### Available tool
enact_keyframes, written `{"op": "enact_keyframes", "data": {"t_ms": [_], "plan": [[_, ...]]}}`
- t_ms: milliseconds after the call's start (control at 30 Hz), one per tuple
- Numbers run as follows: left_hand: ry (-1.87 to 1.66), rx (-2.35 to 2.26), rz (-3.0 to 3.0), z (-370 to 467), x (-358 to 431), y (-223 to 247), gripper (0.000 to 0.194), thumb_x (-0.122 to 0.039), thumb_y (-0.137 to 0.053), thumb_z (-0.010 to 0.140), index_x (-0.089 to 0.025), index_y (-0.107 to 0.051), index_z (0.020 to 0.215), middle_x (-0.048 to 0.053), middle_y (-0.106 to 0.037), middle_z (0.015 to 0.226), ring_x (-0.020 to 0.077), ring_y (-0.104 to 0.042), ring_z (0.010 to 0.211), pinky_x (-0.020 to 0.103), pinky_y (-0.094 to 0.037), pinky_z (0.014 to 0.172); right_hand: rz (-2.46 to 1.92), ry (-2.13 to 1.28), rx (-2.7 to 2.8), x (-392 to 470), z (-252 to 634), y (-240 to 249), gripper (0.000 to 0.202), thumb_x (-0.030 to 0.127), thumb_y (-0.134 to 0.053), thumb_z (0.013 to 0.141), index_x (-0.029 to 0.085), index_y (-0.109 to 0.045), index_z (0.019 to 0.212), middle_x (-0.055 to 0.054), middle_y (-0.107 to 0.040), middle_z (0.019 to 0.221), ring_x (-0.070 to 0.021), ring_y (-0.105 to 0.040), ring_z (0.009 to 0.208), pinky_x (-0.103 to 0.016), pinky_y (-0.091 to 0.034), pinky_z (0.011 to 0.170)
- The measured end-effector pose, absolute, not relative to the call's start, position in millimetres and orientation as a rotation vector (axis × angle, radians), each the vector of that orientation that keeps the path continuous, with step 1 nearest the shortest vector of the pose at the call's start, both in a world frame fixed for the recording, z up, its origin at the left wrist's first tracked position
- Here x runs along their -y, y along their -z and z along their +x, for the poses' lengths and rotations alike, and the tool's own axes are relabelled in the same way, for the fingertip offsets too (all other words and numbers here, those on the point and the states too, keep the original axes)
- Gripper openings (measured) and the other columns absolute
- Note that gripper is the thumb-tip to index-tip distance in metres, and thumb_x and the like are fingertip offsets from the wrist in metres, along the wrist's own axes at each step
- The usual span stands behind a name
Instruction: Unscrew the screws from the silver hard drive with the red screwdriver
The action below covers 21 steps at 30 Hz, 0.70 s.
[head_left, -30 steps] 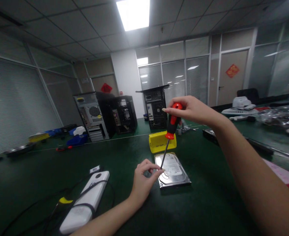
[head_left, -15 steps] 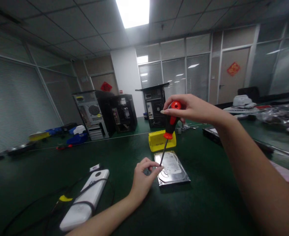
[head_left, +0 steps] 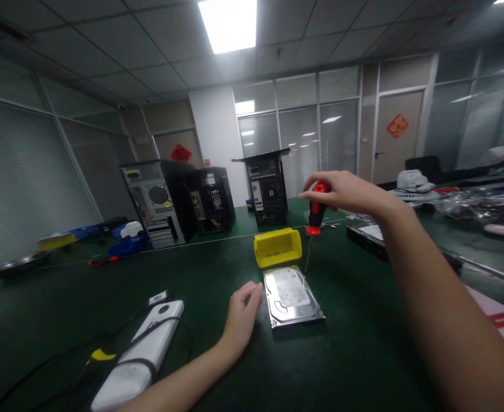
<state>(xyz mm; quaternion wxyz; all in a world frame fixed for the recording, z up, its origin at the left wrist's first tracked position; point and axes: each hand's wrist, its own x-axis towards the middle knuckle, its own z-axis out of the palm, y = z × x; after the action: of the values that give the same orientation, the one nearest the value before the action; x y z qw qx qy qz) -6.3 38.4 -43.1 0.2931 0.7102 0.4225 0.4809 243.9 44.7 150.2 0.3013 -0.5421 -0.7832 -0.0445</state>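
A silver hard drive (head_left: 292,296) lies label side up on the green table. My right hand (head_left: 341,189) is closed round the red and black handle of a screwdriver (head_left: 317,212). Its shaft points down, with the tip beside the drive's far right edge. Close to the drive's left edge, my left hand (head_left: 243,312) rests low with thumb and fingers drawn together. Whatever is between those fingertips, if anything, is too small to see. Just behind the drive stands a yellow bin (head_left: 278,249) with small bits inside, its open side towards me.
On the left lies a white power strip (head_left: 142,355) with black cable. Three computer cases (head_left: 151,203) stand at the back. Another dark drive (head_left: 367,239) is at the right, near my right forearm. Plastic bags (head_left: 470,203) are heaped farther right.
The screwdriver has moved right, from the drive's left edge to beyond its right side. My left hand has drawn back left, away from the screwdriver tip, and its fingers have curled in.
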Motion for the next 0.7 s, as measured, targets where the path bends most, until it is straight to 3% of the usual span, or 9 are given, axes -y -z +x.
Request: {"op": "enact_keyframes", "data": {"t_ms": [167,700], "plan": [[-1.265,-1.153,1.871,-6,-37,41,0.038,-0.042,-0.040,0.085,-0.019,-0.038,0.054,-0.003,-0.038,0.059,0.0136,-0.038,0.058,0.025,-0.031,0.056,-1.497,0.042,2.168,-58,243,-144,0.044,0.055,-0.051,0.077,0.016,-0.062,0.095,-0.007,-0.064,0.079,-0.0129,-0.056,0.050,-0.030,-0.044,0.052],[-1.293,-1.138,1.872,-5,-36,41,0.038,-0.042,-0.039,0.084,-0.020,-0.037,0.053,-0.003,-0.037,0.057,0.0134,-0.037,0.056,0.025,-0.030,0.055,-1.534,-0.002,2.217,-66,240,-138,0.047,0.054,-0.050,0.077,0.016,-0.061,0.102,-0.007,-0.065,0.077,-0.0135,-0.056,0.051,-0.028,-0.042,0.051]]}}
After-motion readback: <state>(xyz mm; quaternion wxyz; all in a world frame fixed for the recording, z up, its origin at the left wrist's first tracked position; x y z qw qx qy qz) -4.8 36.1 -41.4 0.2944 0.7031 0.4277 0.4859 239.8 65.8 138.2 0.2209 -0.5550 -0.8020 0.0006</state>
